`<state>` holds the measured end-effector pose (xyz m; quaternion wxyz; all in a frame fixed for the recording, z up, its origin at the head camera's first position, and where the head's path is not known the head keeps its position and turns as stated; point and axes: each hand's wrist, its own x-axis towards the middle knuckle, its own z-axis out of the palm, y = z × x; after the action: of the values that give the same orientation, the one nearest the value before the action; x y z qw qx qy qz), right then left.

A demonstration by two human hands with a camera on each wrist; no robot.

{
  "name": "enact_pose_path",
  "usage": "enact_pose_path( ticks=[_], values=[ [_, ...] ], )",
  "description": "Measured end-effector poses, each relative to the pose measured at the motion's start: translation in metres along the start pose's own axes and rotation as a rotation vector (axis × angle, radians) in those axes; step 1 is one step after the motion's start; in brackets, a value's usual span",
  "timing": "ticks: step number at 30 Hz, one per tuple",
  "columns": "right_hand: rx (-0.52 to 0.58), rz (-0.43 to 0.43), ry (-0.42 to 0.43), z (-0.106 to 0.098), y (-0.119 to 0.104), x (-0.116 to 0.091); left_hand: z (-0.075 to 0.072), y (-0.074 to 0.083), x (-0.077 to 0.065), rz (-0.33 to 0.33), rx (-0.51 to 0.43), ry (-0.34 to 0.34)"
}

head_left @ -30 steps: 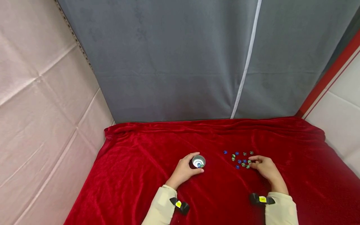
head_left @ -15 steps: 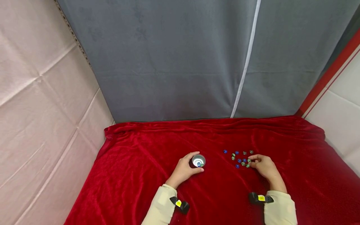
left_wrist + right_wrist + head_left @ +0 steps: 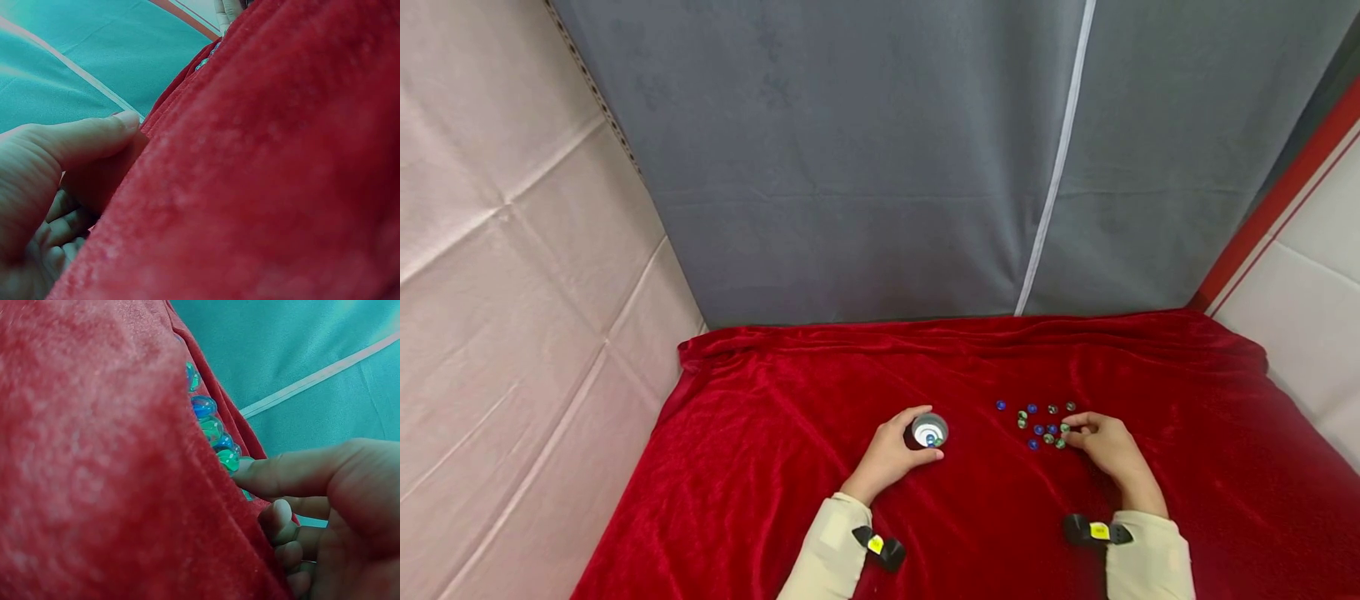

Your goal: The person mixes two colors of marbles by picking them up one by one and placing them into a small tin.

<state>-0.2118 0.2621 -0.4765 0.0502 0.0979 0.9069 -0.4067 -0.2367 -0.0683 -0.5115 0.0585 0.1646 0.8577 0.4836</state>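
Observation:
My left hand (image 3: pixel 889 454) holds a small round cup (image 3: pixel 943 422) with a grey inner wall and a pale bottom. A few blue and green marbles (image 3: pixel 931 440) lie inside it. In the left wrist view, the thumb (image 3: pixel 94 139) lies along the cup's dark side (image 3: pixel 103 181), and most of the cup is hidden by cloth. To the right, my right hand (image 3: pixel 1108 450) pinches a green marble (image 3: pixel 1065 427) between thumb and forefinger at the edge of the loose group. The right wrist view shows the thumb (image 3: pixel 275 477) beside several marbles (image 3: pixel 211 429), partly hidden behind cloth.
Several blue and green glass marbles (image 3: pixel 1038 430) are scattered on the red velvet cloth (image 3: pixel 820 400), left of the right hand. A grey curtain (image 3: pixel 850 167) hangs behind, with pale walls (image 3: pixel 512 292) at the sides.
Almost nothing differs. My right hand stays at the same green marble, with only a tiny shift of the wrist; the left hand and cup keep still.

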Motion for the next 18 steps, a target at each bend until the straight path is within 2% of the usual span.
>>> enact_pose_path(
  ticks=[18],
  values=[
    [0.0,-0.001,0.03,0.0014,-0.009,0.0012,-0.0003,0.0007,0.0001,-0.006,-0.007,-0.005]
  ],
)
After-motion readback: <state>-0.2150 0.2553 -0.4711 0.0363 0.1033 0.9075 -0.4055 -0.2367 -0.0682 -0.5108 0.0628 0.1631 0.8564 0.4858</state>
